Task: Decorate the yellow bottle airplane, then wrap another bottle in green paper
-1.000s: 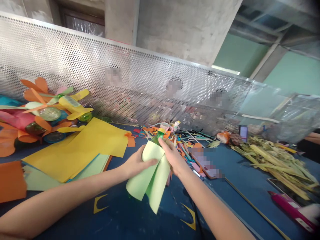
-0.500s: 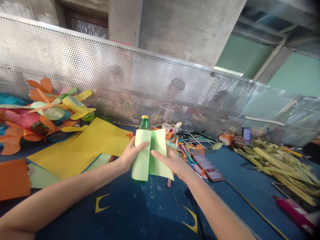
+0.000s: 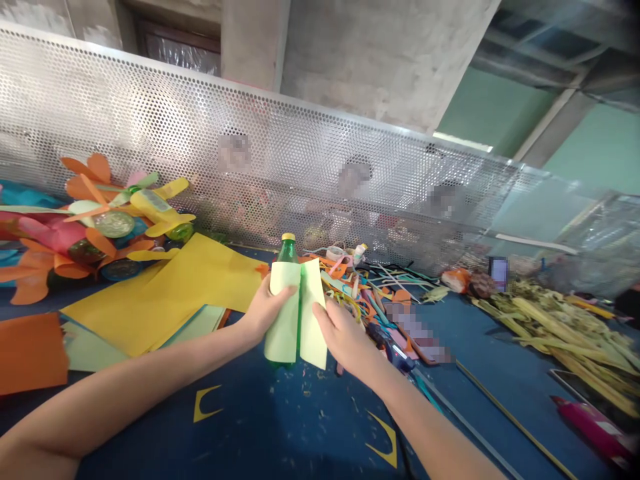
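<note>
A green plastic bottle [image 3: 289, 252] with a yellow cap stands upright in front of me. Pale green paper [image 3: 283, 320] is wrapped around its body, with a gap at the front that shows a strip of green. My left hand [image 3: 266, 308] grips the bottle through the paper, thumb across the front. On the other side, my right hand [image 3: 345, 333] pinches the paper's loose right flap, which stands out from the bottle. The fingers behind the bottle and the flap are hidden.
Yellow sheets [image 3: 215, 273] and an orange sheet [image 3: 33, 353] lie left, below paper-petalled bottle crafts [image 3: 105, 223]. Coloured scraps, a phone [image 3: 423, 340] and a dark tool [image 3: 395, 350] lie right, before dried husks [image 3: 555, 313]. A perforated metal panel [image 3: 300, 133] stands behind.
My right hand has drawn the loose flap inward, narrowing the gap at the bottle's front. My left hand keeps its hold. The dark tool shows more clearly beside my right wrist.
</note>
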{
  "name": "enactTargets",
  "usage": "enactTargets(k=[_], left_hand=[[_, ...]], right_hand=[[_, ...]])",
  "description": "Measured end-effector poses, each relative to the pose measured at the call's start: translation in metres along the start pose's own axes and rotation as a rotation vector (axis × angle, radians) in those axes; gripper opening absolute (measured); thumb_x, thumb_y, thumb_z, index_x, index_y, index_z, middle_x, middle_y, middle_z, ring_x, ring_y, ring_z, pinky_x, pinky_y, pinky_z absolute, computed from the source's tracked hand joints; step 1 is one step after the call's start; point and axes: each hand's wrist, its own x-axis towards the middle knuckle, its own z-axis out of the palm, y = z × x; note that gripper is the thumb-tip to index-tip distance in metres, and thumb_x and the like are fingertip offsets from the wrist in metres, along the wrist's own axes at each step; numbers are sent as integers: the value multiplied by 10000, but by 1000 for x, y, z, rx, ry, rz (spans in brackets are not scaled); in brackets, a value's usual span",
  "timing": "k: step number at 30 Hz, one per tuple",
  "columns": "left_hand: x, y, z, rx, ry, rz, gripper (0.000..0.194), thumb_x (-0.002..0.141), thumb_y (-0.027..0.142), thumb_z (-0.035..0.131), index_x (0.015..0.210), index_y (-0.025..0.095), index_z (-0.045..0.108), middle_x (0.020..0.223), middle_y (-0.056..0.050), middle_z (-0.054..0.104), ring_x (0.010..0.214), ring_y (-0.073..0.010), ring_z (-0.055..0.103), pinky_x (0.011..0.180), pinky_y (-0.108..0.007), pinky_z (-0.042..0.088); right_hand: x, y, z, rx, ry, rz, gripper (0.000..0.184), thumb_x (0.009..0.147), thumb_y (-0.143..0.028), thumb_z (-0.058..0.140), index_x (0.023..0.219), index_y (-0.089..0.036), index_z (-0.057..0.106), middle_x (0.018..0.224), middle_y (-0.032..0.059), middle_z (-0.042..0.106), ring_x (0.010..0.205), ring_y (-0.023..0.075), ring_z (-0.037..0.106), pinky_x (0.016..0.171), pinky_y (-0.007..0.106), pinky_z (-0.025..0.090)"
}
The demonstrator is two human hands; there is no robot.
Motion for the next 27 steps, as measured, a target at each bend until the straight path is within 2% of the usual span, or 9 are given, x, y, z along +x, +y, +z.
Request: enactTargets(k=[3,6,12,15,21,23,27], left_hand=[[-3,0,1,24,0,40,493,696,382,710,1095,179,506,1064,-88,633,985,-260,607,843,-361,502],[-6,-1,1,47,0,61,499,712,398,702,1109,182,493,1050,-81,631,977,-256,607,834,-359,501],[-9,-3,0,51,17,127,496,721,389,705,1116,197,473,1005,-50,621,947,-222,604,812,-317,494],[-10,-5,0,24,40,146,467,732,374,693,1113,207,481,989,-41,624,932,-212,606,810,-314,492],[-10,-12,2,-75,105,138,470,734,379,675,1132,207,493,1018,-57,632,949,-217,608,814,-316,487],[-10,-14,2,-108,101,124,511,703,387,706,1131,204,496,1006,-56,638,933,-220,613,803,-318,488],[-11,-17,0,-164,78,107,555,689,403,731,1146,201,489,999,-54,635,936,-223,609,843,-338,473]], right_hand=[[-4,-5,4,-58,0,-69,206,906,-258,358,872,-215,557,880,94,622,895,250,612,777,358,479],[-9,-9,12,-113,16,-150,279,909,-220,337,1082,-193,555,1059,130,602,1026,258,580,873,383,480],[-24,-6,37,-312,150,-258,518,910,-274,386,1410,-149,327,1317,168,487,1220,318,456,988,470,435],[-30,-4,46,-438,187,-275,569,921,-273,369,1457,-141,233,1355,165,463,1234,328,444,966,498,446],[-34,-14,47,-596,154,-290,558,922,-245,350,1450,-88,264,1385,181,443,1230,333,440,947,516,457],[-35,-15,47,-594,139,-291,607,931,-348,362,1453,-61,250,1387,211,429,1236,355,428,949,542,446],[-36,-11,47,-539,84,-285,835,869,-616,378,1467,-58,208,1413,255,363,1275,403,377,967,590,408]])
